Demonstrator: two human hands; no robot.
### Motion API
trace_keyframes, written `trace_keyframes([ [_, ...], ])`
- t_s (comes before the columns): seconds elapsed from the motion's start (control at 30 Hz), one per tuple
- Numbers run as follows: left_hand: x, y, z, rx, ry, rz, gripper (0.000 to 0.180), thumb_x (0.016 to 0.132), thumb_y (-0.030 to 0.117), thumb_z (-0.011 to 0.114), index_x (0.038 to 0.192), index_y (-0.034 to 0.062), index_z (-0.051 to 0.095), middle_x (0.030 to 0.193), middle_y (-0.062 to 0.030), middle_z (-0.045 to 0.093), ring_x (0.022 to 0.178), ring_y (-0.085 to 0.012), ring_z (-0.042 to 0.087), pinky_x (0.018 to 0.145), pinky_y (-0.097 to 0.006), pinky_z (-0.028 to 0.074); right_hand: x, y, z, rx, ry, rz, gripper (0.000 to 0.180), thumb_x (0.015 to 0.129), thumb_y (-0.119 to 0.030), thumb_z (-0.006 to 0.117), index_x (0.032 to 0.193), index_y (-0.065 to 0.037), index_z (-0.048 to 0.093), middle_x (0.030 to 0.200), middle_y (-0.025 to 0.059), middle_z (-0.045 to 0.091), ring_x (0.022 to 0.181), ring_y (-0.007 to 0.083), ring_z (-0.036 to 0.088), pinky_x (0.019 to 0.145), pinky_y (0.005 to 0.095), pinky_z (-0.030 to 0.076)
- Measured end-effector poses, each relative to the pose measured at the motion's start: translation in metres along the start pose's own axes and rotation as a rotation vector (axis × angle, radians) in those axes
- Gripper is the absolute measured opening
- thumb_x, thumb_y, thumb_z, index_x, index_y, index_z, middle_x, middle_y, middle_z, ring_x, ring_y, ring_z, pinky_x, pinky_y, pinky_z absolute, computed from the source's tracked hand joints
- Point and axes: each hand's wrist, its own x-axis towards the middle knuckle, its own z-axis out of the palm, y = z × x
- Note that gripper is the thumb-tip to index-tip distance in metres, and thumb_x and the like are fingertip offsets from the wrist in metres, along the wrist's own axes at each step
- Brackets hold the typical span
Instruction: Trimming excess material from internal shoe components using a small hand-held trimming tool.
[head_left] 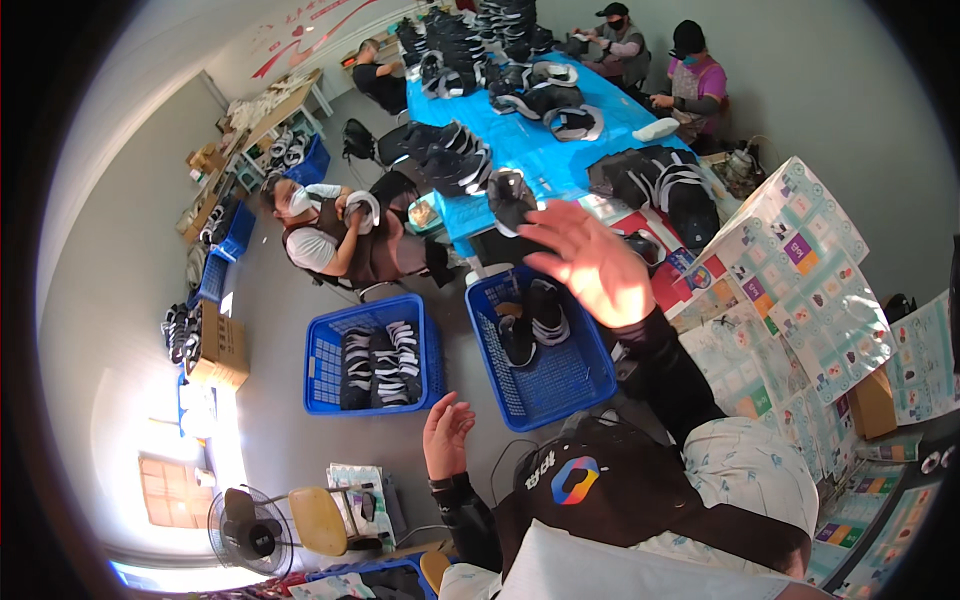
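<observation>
My right hand (590, 262) is raised, palm showing, with its fingers spread and nothing in it. It hangs over the far right corner of a blue plastic basket (545, 398), near the end of the blue-covered table. A few black-and-white pieces that look like shoe uppers (548, 312) lie in that basket. Beyond my fingertips, a dark shoe upper (511, 199) rests at the table's near end. My left hand (447, 437) is held low, just left of the basket, its fingers loosely bent and apart, holding nothing.
A second blue basket (430, 352) holds rows of shoe uppers. More are piled on the blue table (600, 85). A seated person (340, 235) holds one at the left; others sit around the table. Printed sheets (790, 270) stand at right. A fan (250, 535) and stool (318, 520) are lower left.
</observation>
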Motion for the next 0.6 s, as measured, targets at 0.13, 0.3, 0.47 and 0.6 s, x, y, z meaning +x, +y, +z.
trace_keyframes([
  [0.13, 0.001, 0.000, -0.001, -0.007, -0.039, 0.016, 0.031, 0.104, 0.014, 0.055, 0.132, 0.0021, 0.059, 0.109, -0.0086, 0.071, 0.092, -0.0164, 0.067, 0.086, -0.030, 0.052, -0.003, -0.011, -0.024, -0.053, -0.091, -0.072, 0.076, 0.091, -0.038, 0.071, 0.149, -0.002, 0.038, 0.144, 0.0206, 0.053, 0.129, 0.0326, 0.056, 0.101, 0.0372, 0.047],
  [0.3, 0.017, -0.003, -0.008, -0.010, -0.020, -0.016, 0.029, 0.104, 0.013, 0.055, 0.130, 0.0018, 0.060, 0.106, -0.0083, 0.071, 0.091, -0.0159, 0.067, 0.085, -0.030, 0.053, -0.038, 0.006, 0.055, 0.079, -0.451, 0.190, 0.112, 0.094, -0.049, 0.069, 0.162, -0.008, -0.011, 0.169, 0.0240, 0.003, 0.145, 0.0351, 0.041, 0.112, 0.0509, 0.039],
  [0.47, 0.021, 0.002, -0.024, 0.023, -0.103, 0.025, 0.037, 0.108, 0.022, 0.049, 0.138, 0.0007, 0.053, 0.120, -0.0140, 0.067, 0.094, -0.0209, 0.067, 0.087, -0.033, 0.054, -0.072, 0.102, -0.007, 1.054, -0.871, 0.844, 0.071, 0.107, -0.033, 0.048, 0.158, 0.003, 0.013, 0.132, 0.0211, 0.064, 0.125, 0.0212, 0.059, 0.105, 0.0427, 0.046],
  [0.6, -0.014, 0.052, -0.103, -1.215, 0.128, 0.617, 0.073, 0.108, 0.049, 0.035, 0.161, 0.0045, 0.014, 0.166, -0.0248, 0.017, 0.140, -0.0441, 0.044, 0.106, -0.051, 0.051, 0.034, 0.003, -0.084, 0.882, 0.198, -0.015, 0.089, 0.099, -0.052, 0.049, 0.160, 0.000, 0.007, 0.163, 0.0308, 0.018, 0.150, 0.0491, 0.021, 0.119, 0.0712, 0.019],
])
